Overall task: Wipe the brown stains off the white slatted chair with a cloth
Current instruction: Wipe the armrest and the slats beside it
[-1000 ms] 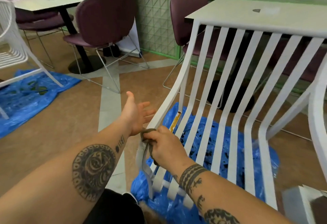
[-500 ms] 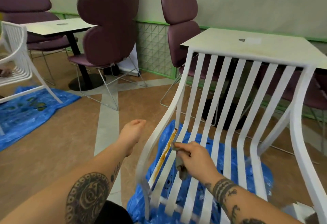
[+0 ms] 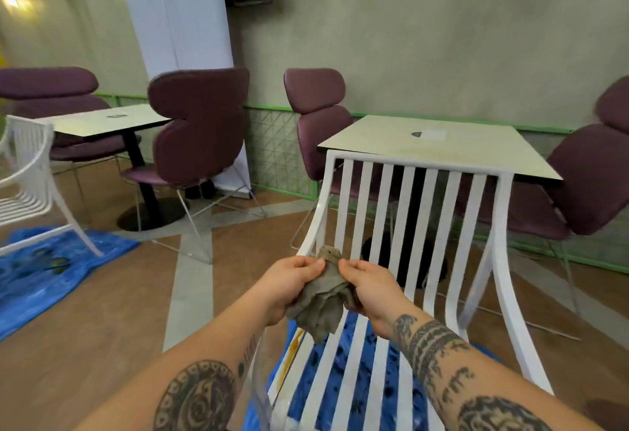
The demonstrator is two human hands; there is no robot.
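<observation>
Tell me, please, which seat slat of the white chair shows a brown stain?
The leftmost seat slat, below the cloth: an orange-brown streak runs along it, while the other slats look plain white.

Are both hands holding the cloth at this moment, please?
Yes, the left hand and the right hand each pinch the grey cloth, which hangs between them.

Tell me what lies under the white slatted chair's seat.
A blue sheet with dark spots shows between the slats of the chair; those slats, the cloth, the left hand and the right hand cover the rest.
</observation>
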